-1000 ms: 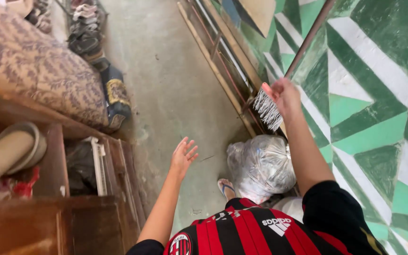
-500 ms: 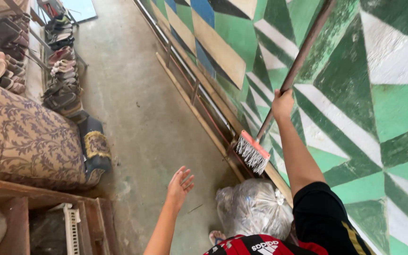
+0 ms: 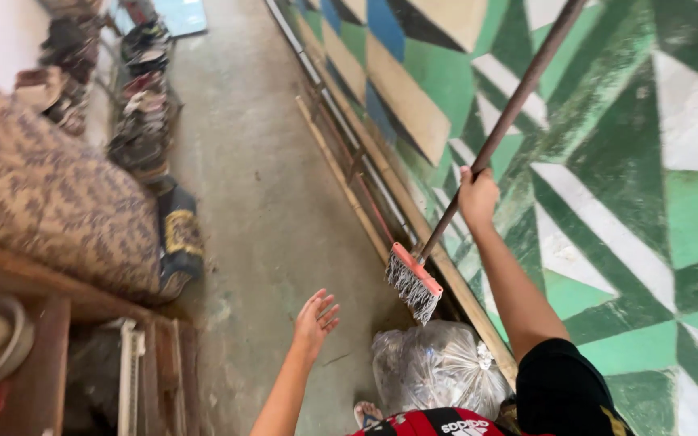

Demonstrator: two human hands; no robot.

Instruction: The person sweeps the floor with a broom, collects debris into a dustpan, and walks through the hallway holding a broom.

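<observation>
My right hand (image 3: 477, 196) grips the brown handle of a broom (image 3: 510, 111) that leans up along the green, white and blue painted wall. Its orange head with pale bristles (image 3: 413, 282) hangs below my hand, above a clear plastic bag (image 3: 436, 368) on the floor. My left hand (image 3: 317, 320) is held out over the concrete floor with fingers spread and nothing in it. My foot in a sandal shows beside the bag.
A patterned cushion (image 3: 50, 202) lies on a wooden bench (image 3: 58, 299) at left. Several shoes on a rack (image 3: 139, 105) line the far left. Long poles and pipes (image 3: 349, 178) run along the base of the wall (image 3: 632, 186).
The broom head has lowered from beside my right hand to well below it, the hand now further up the handle. My left hand stays spread. The view has shifted.
</observation>
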